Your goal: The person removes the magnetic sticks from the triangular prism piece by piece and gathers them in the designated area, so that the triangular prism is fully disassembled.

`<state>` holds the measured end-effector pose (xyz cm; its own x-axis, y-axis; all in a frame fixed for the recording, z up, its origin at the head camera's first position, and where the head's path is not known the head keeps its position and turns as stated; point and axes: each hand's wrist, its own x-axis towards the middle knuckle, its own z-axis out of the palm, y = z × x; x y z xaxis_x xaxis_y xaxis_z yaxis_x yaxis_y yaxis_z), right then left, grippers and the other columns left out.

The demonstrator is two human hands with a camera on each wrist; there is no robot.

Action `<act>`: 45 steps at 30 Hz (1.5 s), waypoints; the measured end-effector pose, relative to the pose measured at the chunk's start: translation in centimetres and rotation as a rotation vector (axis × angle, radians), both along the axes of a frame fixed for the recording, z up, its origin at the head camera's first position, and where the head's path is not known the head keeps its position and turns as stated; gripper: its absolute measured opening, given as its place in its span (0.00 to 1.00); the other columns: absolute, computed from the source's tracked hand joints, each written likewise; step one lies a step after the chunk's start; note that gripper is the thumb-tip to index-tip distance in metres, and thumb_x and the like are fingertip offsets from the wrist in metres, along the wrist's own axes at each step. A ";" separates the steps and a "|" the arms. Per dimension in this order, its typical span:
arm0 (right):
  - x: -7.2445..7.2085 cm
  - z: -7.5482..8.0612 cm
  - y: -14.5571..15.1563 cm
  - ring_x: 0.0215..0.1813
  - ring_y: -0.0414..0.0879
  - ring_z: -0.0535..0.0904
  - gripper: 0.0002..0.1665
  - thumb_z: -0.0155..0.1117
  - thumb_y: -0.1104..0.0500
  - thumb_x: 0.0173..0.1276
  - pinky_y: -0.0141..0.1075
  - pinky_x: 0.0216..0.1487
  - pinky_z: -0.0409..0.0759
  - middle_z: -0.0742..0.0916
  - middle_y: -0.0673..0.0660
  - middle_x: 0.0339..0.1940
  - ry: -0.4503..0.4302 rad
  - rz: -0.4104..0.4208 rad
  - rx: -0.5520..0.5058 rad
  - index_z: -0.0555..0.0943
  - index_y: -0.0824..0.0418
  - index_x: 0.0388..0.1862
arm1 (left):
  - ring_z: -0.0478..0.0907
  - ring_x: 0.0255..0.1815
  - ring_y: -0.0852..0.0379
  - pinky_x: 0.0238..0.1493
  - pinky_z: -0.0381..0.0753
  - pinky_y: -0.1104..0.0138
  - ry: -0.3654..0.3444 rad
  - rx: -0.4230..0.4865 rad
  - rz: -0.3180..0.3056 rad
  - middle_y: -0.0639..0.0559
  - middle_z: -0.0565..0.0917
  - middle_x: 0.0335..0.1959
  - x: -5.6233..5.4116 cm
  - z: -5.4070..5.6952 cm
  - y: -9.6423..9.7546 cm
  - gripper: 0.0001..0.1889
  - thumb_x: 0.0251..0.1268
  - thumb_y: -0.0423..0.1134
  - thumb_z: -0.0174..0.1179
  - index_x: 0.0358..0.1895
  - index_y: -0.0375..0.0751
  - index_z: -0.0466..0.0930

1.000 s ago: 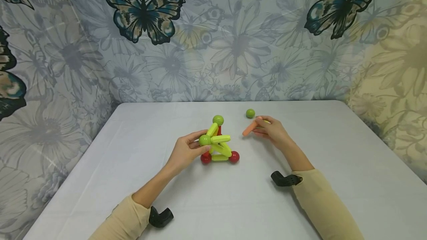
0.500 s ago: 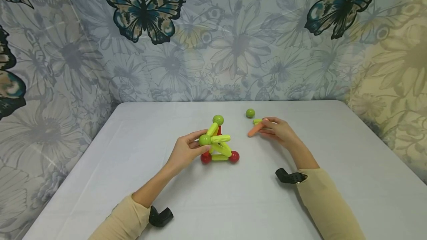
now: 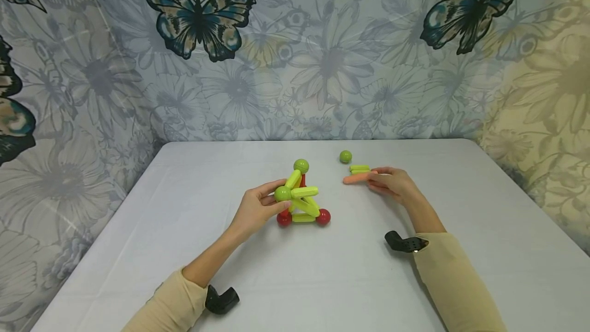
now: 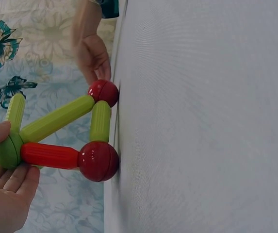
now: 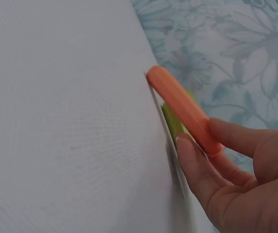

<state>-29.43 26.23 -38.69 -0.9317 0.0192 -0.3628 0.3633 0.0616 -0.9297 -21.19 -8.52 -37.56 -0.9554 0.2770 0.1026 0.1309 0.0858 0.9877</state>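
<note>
My left hand (image 3: 256,211) holds a frame of rods and balls by its upper green ball (image 3: 282,193), thumb and fingers on either side. Yellow-green rods (image 4: 56,119) and a red rod (image 4: 51,155) join that ball to two red balls (image 3: 323,216) low on the table. Another green ball (image 3: 301,166) tops the frame's far corner. To the right, my right hand (image 3: 392,182) pinches one end of an orange rod (image 3: 357,178) between thumb and fingers. The rod points left, close over the table, in front of loose yellow-green rods (image 3: 359,168).
A loose green ball (image 3: 345,156) lies near the back of the white table (image 3: 313,281), behind the loose rods. Butterfly-patterned cloth walls (image 3: 276,65) rise at the back and both sides.
My right hand has moved right with the orange rod, which has turned from slanting to nearly level across the view. The yellow-green rods behind it have come into sight. My left hand stays put.
</note>
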 end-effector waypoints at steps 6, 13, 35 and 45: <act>-0.2 -0.3 0.3 0.34 0.35 0.82 0.34 0.58 0.64 0.71 0.30 0.46 0.80 0.69 0.69 0.63 -0.031 -0.046 0.040 0.58 0.72 0.71 | 0.78 0.55 0.49 0.48 0.80 0.64 0.004 0.001 -0.003 0.41 0.74 0.61 0.0 0.0 0.0 0.27 0.58 0.28 0.66 0.64 0.39 0.73; -0.4 -0.8 0.4 0.34 0.34 0.81 0.33 0.59 0.64 0.70 0.30 0.46 0.80 0.68 0.69 0.65 -0.032 -0.102 0.053 0.61 0.73 0.70 | 0.77 0.55 0.49 0.48 0.80 0.64 0.003 0.006 -0.009 0.40 0.74 0.61 -0.1 0.0 0.1 0.27 0.58 0.28 0.66 0.64 0.39 0.73; -0.4 -1.3 -0.3 0.47 0.41 0.79 0.31 0.60 0.64 0.70 0.27 0.44 0.80 0.68 0.68 0.68 -0.001 -0.218 0.159 0.65 0.70 0.69 | 0.77 0.56 0.50 0.48 0.80 0.64 -0.010 0.005 0.000 0.41 0.74 0.61 -0.2 -0.1 0.1 0.27 0.58 0.28 0.66 0.63 0.40 0.74; -0.2 -1.3 -0.3 0.34 0.32 0.79 0.28 0.60 0.66 0.68 0.26 0.44 0.79 0.72 0.70 0.63 0.075 -0.193 0.197 0.67 0.74 0.65 | 0.77 0.56 0.49 0.48 0.80 0.64 -0.003 -0.003 0.002 0.41 0.74 0.61 -0.1 -0.1 0.1 0.27 0.58 0.29 0.66 0.63 0.40 0.74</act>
<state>-29.60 25.98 -40.00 -0.9281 0.2620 -0.2645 0.3162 0.1799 -0.9315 -21.25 -8.45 -37.66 -0.9562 0.2754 0.0989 0.1277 0.0888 0.9878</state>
